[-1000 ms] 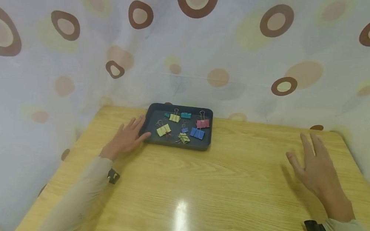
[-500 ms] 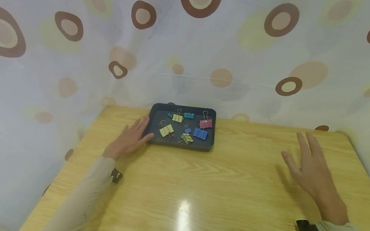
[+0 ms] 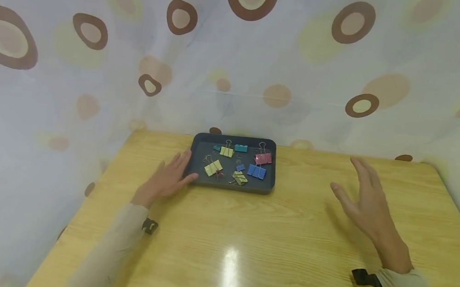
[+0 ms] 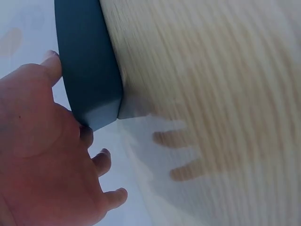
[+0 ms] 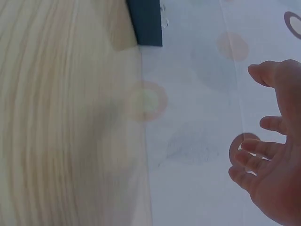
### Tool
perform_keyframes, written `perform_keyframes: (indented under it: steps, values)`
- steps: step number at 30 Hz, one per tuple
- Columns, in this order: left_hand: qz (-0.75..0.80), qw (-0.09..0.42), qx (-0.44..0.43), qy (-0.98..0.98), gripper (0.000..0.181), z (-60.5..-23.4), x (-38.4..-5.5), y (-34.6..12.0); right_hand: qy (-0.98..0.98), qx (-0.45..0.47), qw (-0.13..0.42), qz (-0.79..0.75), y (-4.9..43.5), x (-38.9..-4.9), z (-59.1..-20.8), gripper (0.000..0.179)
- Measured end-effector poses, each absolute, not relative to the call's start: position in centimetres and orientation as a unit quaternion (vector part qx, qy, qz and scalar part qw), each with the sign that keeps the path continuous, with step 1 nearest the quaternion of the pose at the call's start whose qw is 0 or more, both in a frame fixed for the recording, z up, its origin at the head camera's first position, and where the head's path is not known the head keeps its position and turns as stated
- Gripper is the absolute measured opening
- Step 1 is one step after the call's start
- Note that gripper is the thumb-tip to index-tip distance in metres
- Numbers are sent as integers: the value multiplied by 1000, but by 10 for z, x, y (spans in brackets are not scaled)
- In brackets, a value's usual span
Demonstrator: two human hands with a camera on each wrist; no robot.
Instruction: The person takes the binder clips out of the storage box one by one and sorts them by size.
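A dark rectangular tray [image 3: 231, 189] lies near the back of the wooden table, holding several binder clips. Among them are a blue clip [image 3: 257, 171], a pink clip [image 3: 263, 159], a teal clip [image 3: 240, 148] and yellow clips, one [image 3: 213, 168] near the left side. My left hand [image 3: 167, 178] touches the tray's left end with its fingers extended and its thumb by the near corner. In the left wrist view, the thumb and a fingertip meet the tray's wall [image 4: 89, 61]. My right hand [image 3: 367, 207] hovers over the table right of the tray, fingers spread, holding nothing.
The wooden table [image 3: 186, 250] reaches back to a patterned curtain [image 3: 238, 61], which also hangs along both sides. The tray's far rim stands close to the curtain. A bright reflection lies on the tabletop near the front.
The tray has shifted slightly right and towards me, with my left hand still at its end. My right hand has moved left, nearer the tray. The head view has turned a little.
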State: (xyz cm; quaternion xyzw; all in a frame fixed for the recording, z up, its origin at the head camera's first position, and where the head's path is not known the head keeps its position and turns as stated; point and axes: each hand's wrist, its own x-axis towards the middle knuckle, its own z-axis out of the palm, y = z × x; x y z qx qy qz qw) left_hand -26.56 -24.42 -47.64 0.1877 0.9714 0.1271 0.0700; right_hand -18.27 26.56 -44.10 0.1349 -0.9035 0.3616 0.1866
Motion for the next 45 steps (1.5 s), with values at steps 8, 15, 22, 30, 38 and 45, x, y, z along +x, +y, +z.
perform_keyframes:
  steps: [8,15,22,30,38,45]
  values:
    - [136,65,202,968,89,-480,-256,-231,-893,159,194,374,225,-193,-441,76]
    - [155,56,200,966,87,-478,-241,-223,-891,182,179,376,197,-204,-455,72]
    - [170,54,196,964,85,-473,-231,-217,-896,202,148,367,174,-217,-464,73]
    - [166,58,199,964,83,-468,-219,-213,-910,197,103,350,159,-222,-472,72]
    - [161,39,190,968,84,-464,-215,-210,-924,207,70,314,152,-228,-464,70]
    - [137,15,194,971,82,-466,-212,-211,-933,208,28,292,148,-231,-463,73]
